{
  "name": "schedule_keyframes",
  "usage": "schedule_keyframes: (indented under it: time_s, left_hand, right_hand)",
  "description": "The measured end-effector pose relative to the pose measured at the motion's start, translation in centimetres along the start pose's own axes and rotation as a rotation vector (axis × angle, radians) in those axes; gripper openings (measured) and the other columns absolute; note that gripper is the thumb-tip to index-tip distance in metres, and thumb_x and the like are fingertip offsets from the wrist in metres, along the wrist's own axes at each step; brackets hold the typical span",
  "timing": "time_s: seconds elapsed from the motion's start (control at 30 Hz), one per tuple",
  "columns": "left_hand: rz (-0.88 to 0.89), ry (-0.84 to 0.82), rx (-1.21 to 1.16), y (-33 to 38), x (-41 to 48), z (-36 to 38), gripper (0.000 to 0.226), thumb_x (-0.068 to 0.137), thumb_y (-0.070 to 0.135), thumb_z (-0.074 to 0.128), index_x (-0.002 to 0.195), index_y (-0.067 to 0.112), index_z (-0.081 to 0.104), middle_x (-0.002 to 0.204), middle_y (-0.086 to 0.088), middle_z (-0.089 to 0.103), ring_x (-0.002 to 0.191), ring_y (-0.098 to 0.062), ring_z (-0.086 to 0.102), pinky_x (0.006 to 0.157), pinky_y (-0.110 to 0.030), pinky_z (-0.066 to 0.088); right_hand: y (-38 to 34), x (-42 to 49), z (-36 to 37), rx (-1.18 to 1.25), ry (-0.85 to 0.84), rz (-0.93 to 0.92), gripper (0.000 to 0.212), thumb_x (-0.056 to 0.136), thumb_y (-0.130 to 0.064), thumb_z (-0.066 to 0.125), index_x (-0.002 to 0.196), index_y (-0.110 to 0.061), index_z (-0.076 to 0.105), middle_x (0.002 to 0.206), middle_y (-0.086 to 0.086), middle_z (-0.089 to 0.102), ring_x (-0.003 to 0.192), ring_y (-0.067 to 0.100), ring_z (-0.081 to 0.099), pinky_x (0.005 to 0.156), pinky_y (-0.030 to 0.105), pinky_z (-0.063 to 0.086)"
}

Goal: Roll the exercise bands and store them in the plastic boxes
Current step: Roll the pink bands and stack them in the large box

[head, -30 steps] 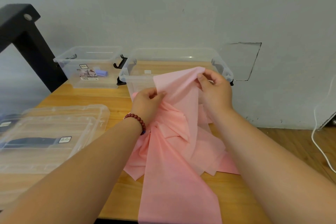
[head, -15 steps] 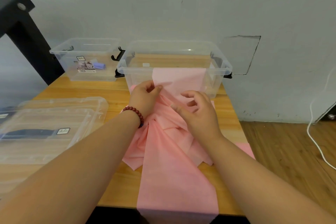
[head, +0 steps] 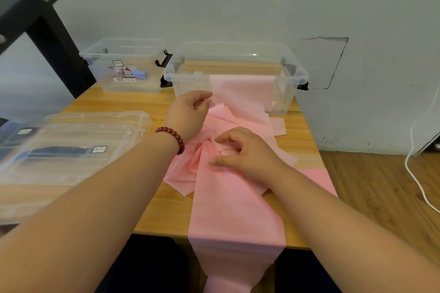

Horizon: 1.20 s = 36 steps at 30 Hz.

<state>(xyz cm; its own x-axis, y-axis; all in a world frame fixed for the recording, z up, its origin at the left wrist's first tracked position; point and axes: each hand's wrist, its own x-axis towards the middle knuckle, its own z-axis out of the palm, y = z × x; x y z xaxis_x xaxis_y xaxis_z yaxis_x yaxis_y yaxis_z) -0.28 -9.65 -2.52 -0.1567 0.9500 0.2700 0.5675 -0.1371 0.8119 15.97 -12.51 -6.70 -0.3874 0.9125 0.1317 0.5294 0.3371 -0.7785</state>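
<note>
A long pink exercise band (head: pixel 235 211) hangs over the front rim of a clear plastic box (head: pixel 295 71), bunches in folds on the wooden table (head: pixel 119 102) and runs off the near edge. My left hand (head: pixel 188 114), with a red bead bracelet on its wrist, hovers by the band's left edge just before the box, fingers loosely curled and holding nothing. My right hand (head: pixel 245 152) sits on the crumpled middle of the band, its fingers curled into the folds.
A second clear box (head: pixel 95 54) at the back left holds a small purple-blue item. Clear lids (head: pixel 71 135) lie at the left over something dark. A black frame (head: pixel 47 31) rises at the far left. A white cable (head: pixel 414 173) trails on the floor past the table's right edge.
The band's end was laid over the box rim and both hands let go of it. My right hand has drawn back toward me onto the bunched folds; my left hand opened beside the band.
</note>
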Motion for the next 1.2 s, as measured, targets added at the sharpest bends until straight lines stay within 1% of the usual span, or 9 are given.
schedule_keyframes:
  time_s: [0.1, 0.3, 0.4, 0.57, 0.73, 0.9, 1.0, 1.1, 1.2]
  left_hand:
    - [0.008, -0.031, -0.039, 0.0, -1.6, -1.2, 0.025, 0.096, 0.025, 0.056, 0.117, 0.018, 0.067, 0.107, 0.010, 0.066, 0.096, 0.000, 0.057, 0.075, 0.000, 0.039]
    - [-0.009, 0.000, 0.000, -1.3, -6.5, -2.9, 0.008, 0.092, 0.026, 0.062, 0.095, 0.028, 0.070, 0.092, 0.022, 0.064, 0.085, 0.013, 0.056, 0.070, 0.002, 0.038]
    - [-0.052, 0.003, 0.095, -1.7, -8.6, -2.9, 0.006, 0.089, 0.033, 0.066, 0.092, 0.028, 0.067, 0.088, 0.020, 0.063, 0.081, 0.007, 0.057, 0.069, -0.006, 0.042]
    - [-0.205, -0.148, 0.152, -1.5, -9.8, -2.3, 0.033, 0.081, 0.044, 0.073, 0.104, 0.027, 0.057, 0.089, 0.012, 0.059, 0.077, -0.004, 0.058, 0.048, -0.015, 0.046]
    - [-0.304, -0.145, -0.001, -1.3, -8.7, -1.8, 0.012, 0.085, 0.030, 0.073, 0.086, 0.021, 0.064, 0.082, 0.004, 0.064, 0.074, -0.016, 0.063, 0.067, -0.033, 0.058]
    - [-0.324, -0.044, -0.166, -0.8, -7.2, -2.5, 0.020, 0.084, 0.030, 0.074, 0.079, 0.011, 0.071, 0.078, -0.002, 0.068, 0.072, -0.017, 0.061, 0.079, -0.037, 0.058]
    - [-0.333, -0.008, -0.229, -0.4, -5.8, -2.9, 0.024, 0.083, 0.030, 0.074, 0.073, 0.009, 0.070, 0.073, -0.005, 0.066, 0.070, -0.019, 0.058, 0.084, -0.046, 0.057]
    - [-0.389, 0.036, -0.317, -0.3, -4.0, -3.1, 0.022, 0.084, 0.031, 0.073, 0.070, 0.015, 0.068, 0.074, -0.005, 0.066, 0.072, -0.021, 0.058, 0.087, -0.047, 0.056]
    - [-0.464, 0.011, -0.408, -0.4, -2.6, -3.5, 0.017, 0.083, 0.028, 0.075, 0.072, 0.016, 0.067, 0.083, -0.009, 0.067, 0.079, -0.024, 0.061, 0.088, -0.047, 0.056]
  right_hand:
    - [0.1, -0.3, 0.2, -0.111, -0.060, -0.017, 0.055, 0.065, -0.032, 0.088, 0.114, -0.019, 0.066, 0.115, -0.006, 0.058, 0.107, 0.010, 0.054, 0.096, 0.022, 0.043]
    - [0.0, -0.4, 1.0, -0.062, 0.099, -0.022, 0.010, 0.075, -0.014, 0.080, 0.079, -0.015, 0.071, 0.091, 0.005, 0.067, 0.088, 0.021, 0.062, 0.086, 0.035, 0.049]
    - [-0.4, 0.1, 1.1, -0.040, 0.189, -0.012, 0.009, 0.078, -0.015, 0.078, 0.074, -0.014, 0.070, 0.082, 0.002, 0.068, 0.080, 0.018, 0.061, 0.078, 0.028, 0.046]
    - [-0.8, 1.2, 0.3, -0.041, 0.298, -0.037, 0.005, 0.081, -0.017, 0.076, 0.082, -0.012, 0.074, 0.075, -0.016, 0.048, 0.069, -0.003, 0.046, 0.064, 0.003, 0.033]
    - [-0.8, 2.0, -0.6, 0.002, 0.295, -0.005, 0.002, 0.082, -0.017, 0.074, 0.083, -0.016, 0.073, 0.076, -0.013, 0.058, 0.066, -0.001, 0.049, 0.060, 0.004, 0.033]
    - [-1.4, 1.6, -1.8, 0.117, 0.274, -0.004, 0.012, 0.087, -0.033, 0.069, 0.080, -0.024, 0.067, 0.075, -0.005, 0.062, 0.064, 0.005, 0.050, 0.056, 0.013, 0.038]
    - [-2.4, 0.9, -2.4, 0.187, 0.113, 0.056, 0.022, 0.085, -0.043, 0.068, 0.095, -0.023, 0.066, 0.087, -0.003, 0.067, 0.071, 0.004, 0.057, 0.059, 0.013, 0.042]
    - [-2.5, 0.5, -1.8, 0.163, -0.041, 0.099, 0.037, 0.072, -0.034, 0.083, 0.102, -0.023, 0.065, 0.086, -0.005, 0.065, 0.073, 0.005, 0.058, 0.066, 0.019, 0.044]
    - [-2.7, 0.7, -1.7, 0.150, 0.053, 0.090, 0.011, 0.078, -0.018, 0.080, 0.081, -0.016, 0.069, 0.070, -0.007, 0.061, 0.064, 0.006, 0.053, 0.061, 0.022, 0.043]
